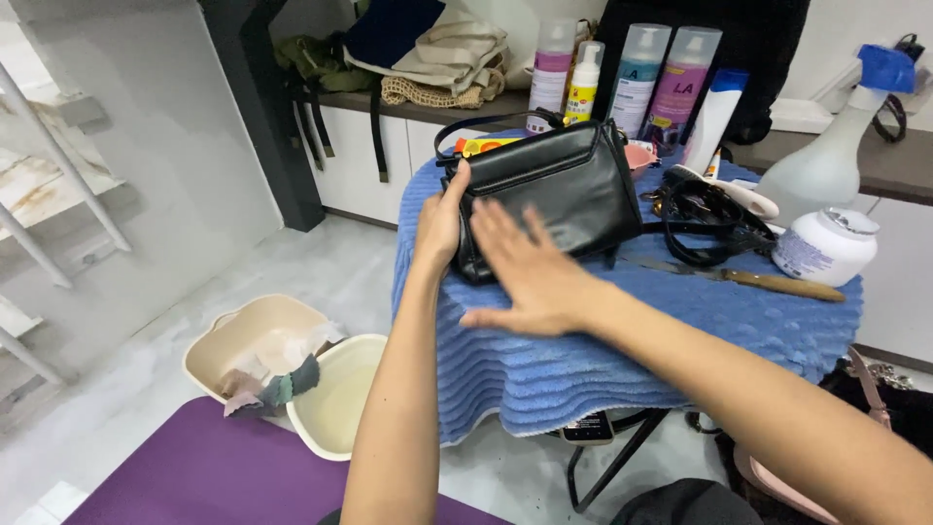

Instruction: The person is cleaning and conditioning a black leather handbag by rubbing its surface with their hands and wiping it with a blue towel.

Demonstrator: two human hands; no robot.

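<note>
A small black leather handbag point(569, 185) stands on a blue ribbed towel point(622, 340) that covers a small table. My left hand point(440, 224) grips the bag's left end, thumb up along its edge. With fingers spread, my right hand point(530, 272) lies flat against the lower front of the bag, its palm over the towel. The bag's black strap point(705, 219) lies coiled on the towel to the right.
Several bottles point(637, 73) stand behind the bag, with a spray bottle point(841, 146) and a white jar point(826, 248) at right. A wooden-handled knife point(748, 279) lies on the towel. Two beige basins point(292, 379) with cloths sit on the floor, beside a purple mat point(224, 467).
</note>
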